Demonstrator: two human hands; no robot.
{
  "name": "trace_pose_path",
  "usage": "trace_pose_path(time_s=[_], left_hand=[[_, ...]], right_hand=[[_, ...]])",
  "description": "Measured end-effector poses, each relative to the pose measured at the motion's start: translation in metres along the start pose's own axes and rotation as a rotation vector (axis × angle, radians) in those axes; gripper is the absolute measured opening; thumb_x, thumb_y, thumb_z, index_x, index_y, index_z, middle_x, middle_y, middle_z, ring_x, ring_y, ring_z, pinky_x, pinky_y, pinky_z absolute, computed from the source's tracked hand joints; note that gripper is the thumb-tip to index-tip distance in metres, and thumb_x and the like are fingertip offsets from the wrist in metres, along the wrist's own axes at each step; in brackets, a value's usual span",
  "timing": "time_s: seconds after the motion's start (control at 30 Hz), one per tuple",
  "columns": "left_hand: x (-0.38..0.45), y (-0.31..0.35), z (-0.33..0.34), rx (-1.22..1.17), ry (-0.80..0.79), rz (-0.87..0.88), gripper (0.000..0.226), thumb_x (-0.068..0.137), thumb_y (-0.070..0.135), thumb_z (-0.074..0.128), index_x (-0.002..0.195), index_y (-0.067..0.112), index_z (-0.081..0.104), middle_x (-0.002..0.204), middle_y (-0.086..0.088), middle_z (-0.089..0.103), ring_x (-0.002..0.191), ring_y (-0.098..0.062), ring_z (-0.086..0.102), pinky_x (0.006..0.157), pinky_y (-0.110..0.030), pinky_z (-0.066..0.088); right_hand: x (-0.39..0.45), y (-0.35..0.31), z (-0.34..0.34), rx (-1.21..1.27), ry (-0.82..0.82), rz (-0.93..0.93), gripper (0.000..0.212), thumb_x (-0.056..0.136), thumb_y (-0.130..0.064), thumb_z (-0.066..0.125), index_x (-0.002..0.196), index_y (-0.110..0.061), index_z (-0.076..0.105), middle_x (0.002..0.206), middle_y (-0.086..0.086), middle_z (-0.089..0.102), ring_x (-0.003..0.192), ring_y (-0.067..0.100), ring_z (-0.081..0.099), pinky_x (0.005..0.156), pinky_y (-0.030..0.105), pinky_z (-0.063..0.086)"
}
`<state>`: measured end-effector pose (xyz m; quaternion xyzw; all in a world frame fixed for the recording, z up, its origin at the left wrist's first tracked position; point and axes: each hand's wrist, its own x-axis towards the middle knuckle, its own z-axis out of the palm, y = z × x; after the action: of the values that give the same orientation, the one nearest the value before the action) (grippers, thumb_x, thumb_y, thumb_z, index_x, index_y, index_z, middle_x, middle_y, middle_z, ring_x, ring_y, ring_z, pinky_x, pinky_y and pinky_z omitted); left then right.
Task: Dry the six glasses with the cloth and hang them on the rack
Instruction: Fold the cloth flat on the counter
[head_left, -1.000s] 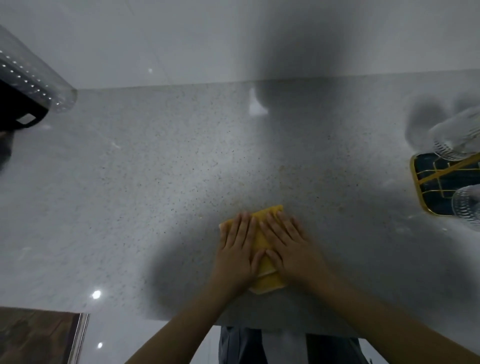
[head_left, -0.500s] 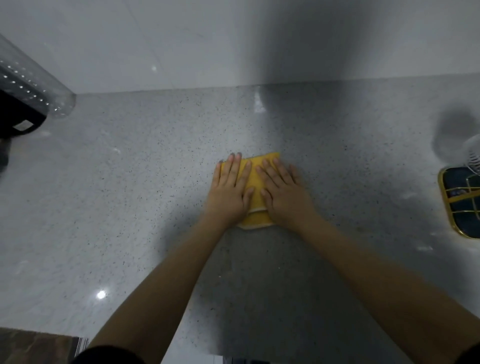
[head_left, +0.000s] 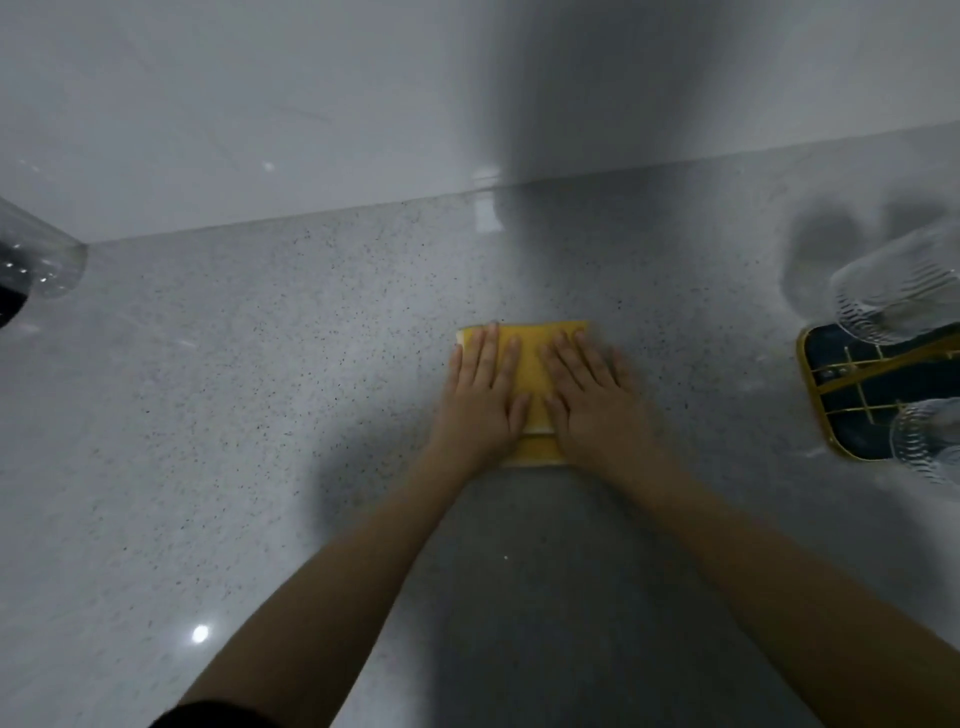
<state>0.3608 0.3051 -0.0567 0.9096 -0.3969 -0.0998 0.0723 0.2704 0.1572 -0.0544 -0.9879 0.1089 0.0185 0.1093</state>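
Head view shows a dark tray with gold rim (head_left: 810, 384) at the right edge, two ribbed clear glasses (head_left: 893, 296) above it. On the speckled grey counter (head_left: 260, 415), centre, lies a folded yellow cloth (head_left: 530, 364). Left hand (head_left: 480, 400) and right hand (head_left: 592, 405) press flat on it, fingers spread, gripping nothing.

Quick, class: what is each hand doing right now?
Left hand: open, flat on the yellow cloth, gripping nothing.
Right hand: open, flat on the same cloth.
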Motion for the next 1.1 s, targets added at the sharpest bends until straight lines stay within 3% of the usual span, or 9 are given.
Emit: trace_pose_path(time_s=[0.07,0.13,0.23,0.43,0.53,0.63,0.83,0.97,1.1], left_hand=[[0.021,0.014,-0.004,0.031,-0.052,0.023,0.077,0.091,0.053,0.005,0.155,0.012,0.005,0.164,-0.015,0.000,0.152,-0.030,-0.004,0.118,-0.038,-0.016],[0.023,0.029,-0.002,0.052,-0.076,0.047,0.077,0.090,0.052,0.003,0.156,0.012,0.005,0.164,-0.014,-0.001,0.152,-0.029,-0.006,0.119,-0.040,-0.014],[0.001,0.059,0.008,-0.015,-0.073,0.116,0.070,0.095,0.050,0.010,0.155,0.013,0.007,0.164,-0.014,0.002,0.151,-0.028,-0.007,0.122,-0.045,-0.007],[-0.092,0.103,0.037,-0.027,-0.017,0.222,0.065,0.098,0.046,0.032,0.153,0.012,0.021,0.160,-0.012,0.017,0.150,-0.026,0.008,0.120,-0.042,0.002],[-0.114,0.093,0.037,-0.014,-0.043,0.221,0.065,0.099,0.048,0.032,0.154,0.016,0.017,0.161,-0.009,0.019,0.150,-0.024,0.011,0.120,-0.042,0.003],[-0.094,0.072,0.030,0.023,-0.052,0.189,0.065,0.099,0.049,0.031,0.154,0.015,0.024,0.161,-0.010,0.022,0.150,-0.028,0.018,0.118,-0.045,0.006],[-0.068,-0.004,0.005,0.071,-0.031,0.001,0.071,0.096,0.052,0.013,0.155,0.014,0.016,0.163,-0.012,0.011,0.152,-0.028,0.008,0.120,-0.044,-0.011],[-0.120,-0.048,0.007,0.055,0.051,-0.114,0.068,0.100,0.050,0.017,0.152,0.007,0.026,0.159,-0.019,0.024,0.148,-0.034,0.021,0.120,-0.045,0.001],[-0.196,-0.044,0.021,-0.023,0.069,-0.189,0.067,0.103,0.051,0.011,0.153,0.007,0.020,0.161,-0.018,0.020,0.150,-0.031,0.013,0.118,-0.050,0.009]], right_hand=[[0.000,0.015,-0.003,-0.004,-0.007,0.054,0.063,0.094,-0.046,0.006,0.147,-0.014,0.019,0.156,0.003,0.015,0.144,0.019,0.005,0.114,0.037,-0.012],[-0.013,0.022,-0.004,0.002,0.016,0.096,0.064,0.093,-0.045,0.007,0.148,-0.014,0.015,0.156,0.003,0.011,0.144,0.019,0.001,0.113,0.033,-0.017],[-0.054,0.029,-0.003,0.027,0.048,0.170,0.059,0.095,-0.040,0.017,0.146,-0.011,0.024,0.154,0.007,0.022,0.144,0.021,0.009,0.114,0.035,-0.009],[-0.168,0.018,0.006,0.055,0.012,0.215,0.059,0.098,-0.042,0.013,0.147,-0.010,0.021,0.155,0.009,0.017,0.144,0.025,0.009,0.116,0.044,0.008],[-0.179,0.006,0.006,0.074,-0.029,0.196,0.059,0.098,-0.043,0.013,0.146,-0.010,0.023,0.154,0.010,0.020,0.144,0.026,0.012,0.115,0.045,0.011],[-0.146,0.001,0.005,0.066,-0.041,0.193,0.061,0.097,-0.045,0.009,0.146,-0.011,0.021,0.153,0.008,0.023,0.144,0.023,0.008,0.116,0.039,0.002],[-0.054,-0.046,0.011,0.045,-0.024,0.071,0.064,0.092,-0.043,0.010,0.146,-0.010,0.017,0.155,0.007,0.016,0.144,0.024,0.004,0.114,0.038,-0.007],[-0.048,-0.102,0.029,0.078,-0.019,-0.081,0.060,0.093,-0.041,0.019,0.143,-0.009,0.031,0.152,0.009,0.029,0.142,0.029,0.018,0.116,0.044,0.008],[-0.097,-0.131,0.047,0.033,0.003,-0.202,0.056,0.099,-0.039,0.010,0.142,-0.009,0.029,0.150,0.010,0.033,0.141,0.027,0.020,0.114,0.042,0.009]])
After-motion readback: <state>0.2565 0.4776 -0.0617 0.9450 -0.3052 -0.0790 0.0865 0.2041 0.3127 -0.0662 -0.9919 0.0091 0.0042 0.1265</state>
